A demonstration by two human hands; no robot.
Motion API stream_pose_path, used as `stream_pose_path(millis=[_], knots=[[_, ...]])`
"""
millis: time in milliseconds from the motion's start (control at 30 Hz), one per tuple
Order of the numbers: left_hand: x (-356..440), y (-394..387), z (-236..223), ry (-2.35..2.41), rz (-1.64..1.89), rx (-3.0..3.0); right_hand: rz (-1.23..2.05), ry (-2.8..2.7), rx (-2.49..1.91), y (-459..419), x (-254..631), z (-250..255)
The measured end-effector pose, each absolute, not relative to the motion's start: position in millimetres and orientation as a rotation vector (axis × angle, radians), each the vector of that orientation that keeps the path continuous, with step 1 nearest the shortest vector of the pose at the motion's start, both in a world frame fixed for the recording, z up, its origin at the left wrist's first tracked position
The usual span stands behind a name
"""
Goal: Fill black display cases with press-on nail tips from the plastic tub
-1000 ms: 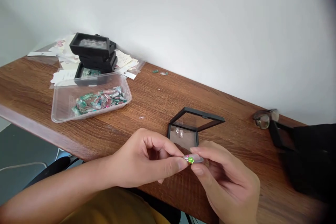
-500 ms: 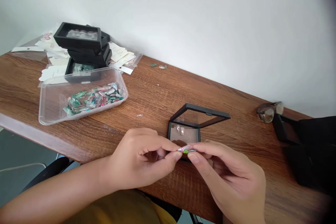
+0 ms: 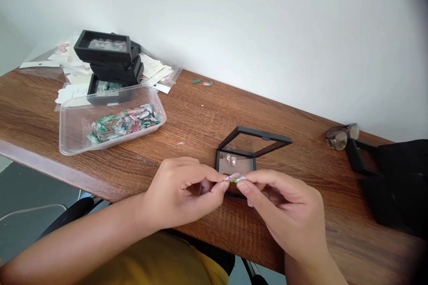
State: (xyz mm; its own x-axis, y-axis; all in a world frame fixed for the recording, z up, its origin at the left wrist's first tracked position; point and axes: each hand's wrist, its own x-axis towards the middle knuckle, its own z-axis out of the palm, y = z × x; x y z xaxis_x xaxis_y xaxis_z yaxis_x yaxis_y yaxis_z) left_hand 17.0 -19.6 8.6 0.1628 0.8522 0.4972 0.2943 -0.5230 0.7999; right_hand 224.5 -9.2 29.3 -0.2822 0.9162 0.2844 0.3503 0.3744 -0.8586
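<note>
My left hand [image 3: 189, 193] and my right hand [image 3: 284, 209] meet in front of me, thumb and forefinger of each pinching small press-on nails [image 3: 233, 179] that are pale and glossy with green and pink spots. Whether it is one nail or two pressed together, I cannot tell. Just behind the fingertips stands a black display case [image 3: 256, 136], its windowed lid raised. Inside the case, a clear nail with a white star [image 3: 233, 160] lies at the upper left, and my hands hide the front part.
At the left, a clear plastic tub [image 3: 76, 140] holds many loose nails. Behind it are stacked black cases [image 3: 113, 69] on paper cards [image 3: 72, 93]. A few nails [image 3: 207, 83] lie near the wall. Glasses [image 3: 339, 138] and more black cases [image 3: 397, 187] sit at the right.
My hands, still pinching the nails, have risen slightly in the picture, the right one shifting left. The view has shifted a little; the case stays open.
</note>
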Motion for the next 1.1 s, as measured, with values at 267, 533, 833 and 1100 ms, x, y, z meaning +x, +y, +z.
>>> stream_pose_path(millis=[267,533,833,1100], knots=[[17.7,-17.9,8.8,1.148,1.299,1.815,0.692,-1.641,-1.212,-8.8,232.0,21.9],[18.2,-21.0,4.9,1.224,1.076,1.704,0.405,-1.675,-1.233,-15.0,204.5,55.5],[14.6,-17.0,3.1,1.224,1.038,1.687,0.57,-2.163,-1.095,64.9,95.4,96.8],[12.6,-18.1,-7.7,1.13,1.315,1.574,0.699,-2.117,-1.106,22.4,173.3,99.0]])
